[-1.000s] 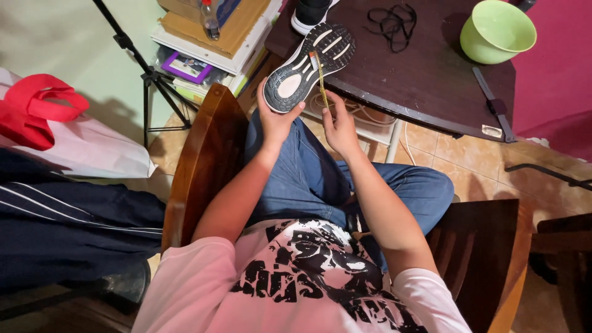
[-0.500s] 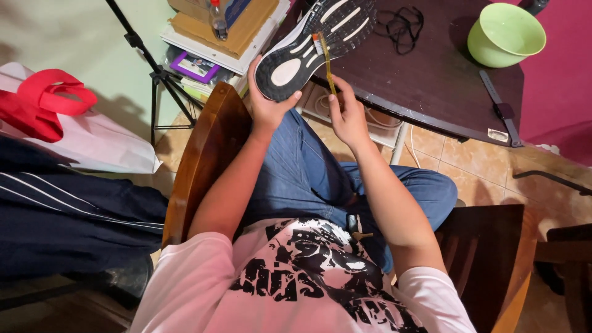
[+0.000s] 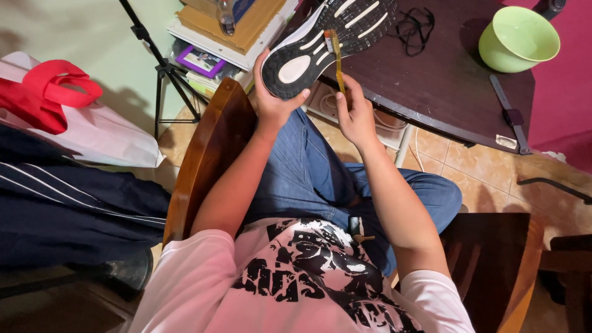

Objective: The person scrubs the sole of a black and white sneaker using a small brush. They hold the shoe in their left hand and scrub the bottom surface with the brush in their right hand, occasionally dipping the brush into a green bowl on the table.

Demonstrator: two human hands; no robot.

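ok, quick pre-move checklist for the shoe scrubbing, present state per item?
1. Left hand grips shoe, sole facing up: ok.
2. Right hand holds the yellow brush: ok.
3. Brush head lies on the sole: ok.
4. Green bowl stands on the table, apart from the shoe: ok.
5. Black laces lie on the table beside the shoe, not under the brush: ok.
6. Water or cleaner in the bowl: cannot tell.
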